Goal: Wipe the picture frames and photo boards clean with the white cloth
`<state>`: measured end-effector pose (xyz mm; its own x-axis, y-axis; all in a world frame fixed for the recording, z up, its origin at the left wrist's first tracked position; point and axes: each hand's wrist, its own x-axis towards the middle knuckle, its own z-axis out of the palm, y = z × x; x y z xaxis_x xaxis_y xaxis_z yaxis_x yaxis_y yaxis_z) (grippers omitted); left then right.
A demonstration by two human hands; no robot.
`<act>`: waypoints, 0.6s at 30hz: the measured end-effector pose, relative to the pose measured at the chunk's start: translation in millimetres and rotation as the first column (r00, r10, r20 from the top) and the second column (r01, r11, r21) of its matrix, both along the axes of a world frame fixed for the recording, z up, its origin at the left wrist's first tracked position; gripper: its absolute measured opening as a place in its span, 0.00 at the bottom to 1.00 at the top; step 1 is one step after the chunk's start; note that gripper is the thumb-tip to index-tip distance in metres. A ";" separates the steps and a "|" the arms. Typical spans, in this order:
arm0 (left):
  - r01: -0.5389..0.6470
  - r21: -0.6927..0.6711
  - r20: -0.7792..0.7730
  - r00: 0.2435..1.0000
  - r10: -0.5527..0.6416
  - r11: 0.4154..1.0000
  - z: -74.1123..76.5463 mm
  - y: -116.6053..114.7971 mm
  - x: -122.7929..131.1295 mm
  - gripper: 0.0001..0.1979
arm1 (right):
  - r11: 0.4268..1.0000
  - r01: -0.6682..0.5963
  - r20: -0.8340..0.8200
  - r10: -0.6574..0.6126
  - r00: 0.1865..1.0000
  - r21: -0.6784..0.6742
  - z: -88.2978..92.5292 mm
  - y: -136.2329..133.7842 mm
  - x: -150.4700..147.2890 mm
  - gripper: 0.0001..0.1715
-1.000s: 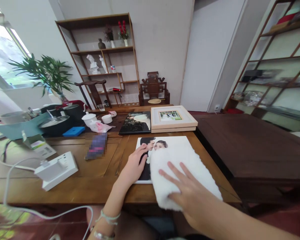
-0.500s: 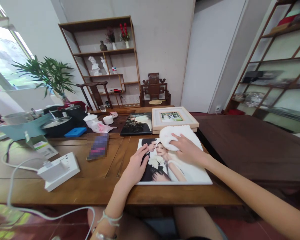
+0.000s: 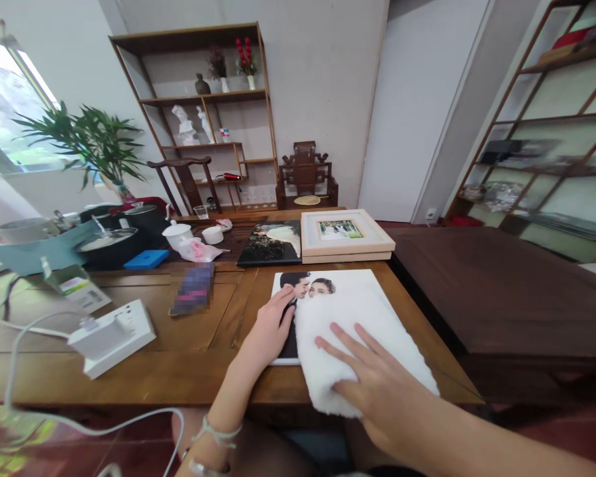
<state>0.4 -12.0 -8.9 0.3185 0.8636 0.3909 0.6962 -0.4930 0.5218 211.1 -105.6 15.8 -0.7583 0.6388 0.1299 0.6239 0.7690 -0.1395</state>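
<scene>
A large photo print of a couple lies flat at the near edge of the wooden table. A white fluffy cloth covers most of its lower part. My right hand lies flat on the cloth with fingers stretched out, near the table's front edge. My left hand rests open on the print's left edge, fingers on the picture.
Behind the print lie a dark photo print and a framed picture on a stack. A phone, a white power strip with cable, pots, a white teapot and a plant stand left. A dark table is on the right.
My right hand has pulled the cloth from the print's far edge back down to its near edge, covering the lower picture. The left hand has stayed in place.
</scene>
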 end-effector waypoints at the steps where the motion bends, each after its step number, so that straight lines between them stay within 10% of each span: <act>1: 0.003 -0.001 -0.006 1.000 -0.003 1.000 0.4 -0.3 -0.2 0.18 | 1.000 0.001 -0.009 -0.001 1.000 -0.016 1.8 3.8 0.6 0.26; 11: 0.006 -0.004 0.000 1.000 -0.006 1.000 1.5 -1.8 -0.8 0.18 | 0.990 0.137 -0.056 -0.135 0.989 0.033 10.5 118.3 -5.0 0.29; 18: 0.006 -0.015 0.001 1.000 -0.006 1.000 -0.1 0.0 -1.1 0.19 | 0.995 0.090 0.018 -0.091 0.996 0.040 8.1 75.6 -13.0 0.30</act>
<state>-0.7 -12.0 -9.1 0.3233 0.8676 0.3777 0.6928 -0.4889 0.5301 198.1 -30.0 23.9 -0.7004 0.6996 0.1415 0.6934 0.7139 -0.0976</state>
